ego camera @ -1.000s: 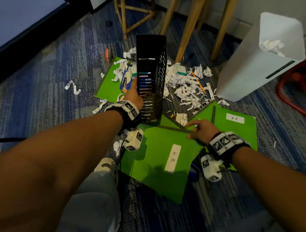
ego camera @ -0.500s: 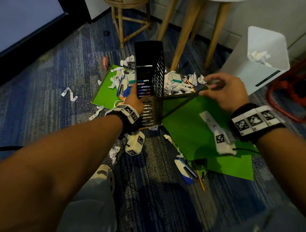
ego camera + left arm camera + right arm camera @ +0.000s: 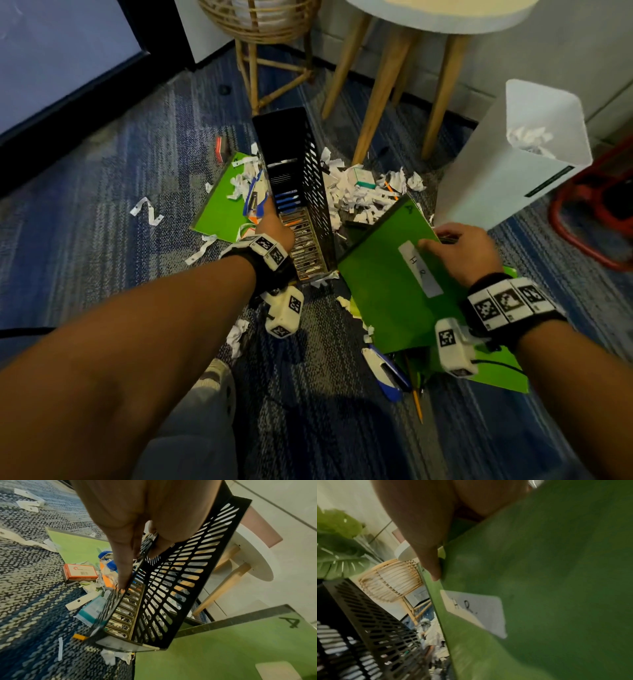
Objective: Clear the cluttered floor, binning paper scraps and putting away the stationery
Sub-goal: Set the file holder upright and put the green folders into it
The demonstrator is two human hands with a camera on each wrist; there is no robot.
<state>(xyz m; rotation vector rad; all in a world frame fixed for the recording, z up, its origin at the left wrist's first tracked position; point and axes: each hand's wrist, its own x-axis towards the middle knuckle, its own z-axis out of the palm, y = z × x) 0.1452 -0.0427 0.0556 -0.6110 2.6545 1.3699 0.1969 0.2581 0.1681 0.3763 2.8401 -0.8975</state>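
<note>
Green card fills the space under the right hand (image 3: 460, 255): it grasps a folder (image 3: 394, 284) by its far edge, thumb on the "HR" label, holding it tilted clear of the floor. Directly beneath that folder lie a stapler (image 3: 385, 373), a pencil (image 3: 416, 402) and a second folder (image 3: 496, 377). Just left of the lifted folder's corner stands the black slotted rack (image 3: 303, 202), and the left hand (image 3: 274, 228) pinches its near wall, thumb inside and fingers outside, steadying it upright.

Beyond the left hand a third folder (image 3: 219, 209) lies flat under scraps (image 3: 241, 180) and pens. Beyond the right hand a heap of shreds (image 3: 363, 197) covers the carpet, and the white bin (image 3: 507, 161) stands farther off to the right, some paper already in it.

The likely step is sliding the folder into the rack. The risks, as I judge them: the folder's corner may catch a slot or the rack's rim and tip the rack, since only a pinch on one wall holds it. The card could also buckle if pushed in askew. Loose scraps clinging to it might ride in with the stationery.
</note>
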